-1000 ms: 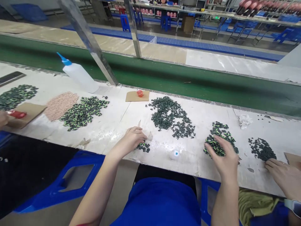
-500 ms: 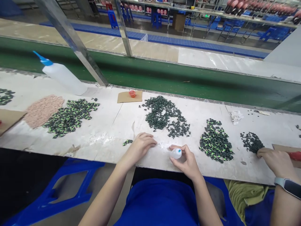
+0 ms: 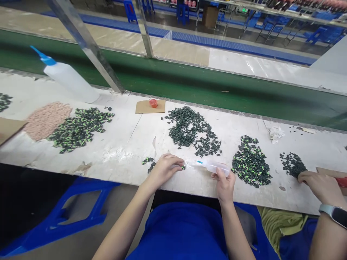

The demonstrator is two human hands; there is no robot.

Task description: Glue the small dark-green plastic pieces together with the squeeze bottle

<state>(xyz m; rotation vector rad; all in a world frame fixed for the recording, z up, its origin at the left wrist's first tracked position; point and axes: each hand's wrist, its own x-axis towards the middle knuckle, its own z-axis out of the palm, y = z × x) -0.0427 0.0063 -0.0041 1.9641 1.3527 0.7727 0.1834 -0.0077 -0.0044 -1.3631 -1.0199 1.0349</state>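
My left hand [image 3: 166,169] is closed in a pinch just above the table, with a small black-and-green piece [image 3: 183,167] at its fingertips. Beside its wrist lie a few more black-and-green pieces [image 3: 148,160]. My right hand [image 3: 225,186] is wrapped round a small translucent squeeze bottle [image 3: 218,167]. The bottle is tilted nearly flat, its blue nozzle [image 3: 200,162] pointing left toward the pinched piece, with a gap between them. Beyond both hands spreads a pile of small dark green rod-like parts [image 3: 184,126].
Right of the bottle is a black-and-green pile [image 3: 251,162]; another person's hand [image 3: 320,184] touches a pile of small black parts [image 3: 292,164]. At left stand a large white bottle [image 3: 70,81], a pinkish pile [image 3: 48,121] and another black-and-green pile [image 3: 81,128]. A red cup [image 3: 153,103] sits on cardboard.
My right hand has moved right and turned the squeeze bottle so its nozzle now points left. A black-and-green piece now shows at my left fingertips. The view has shifted slightly.
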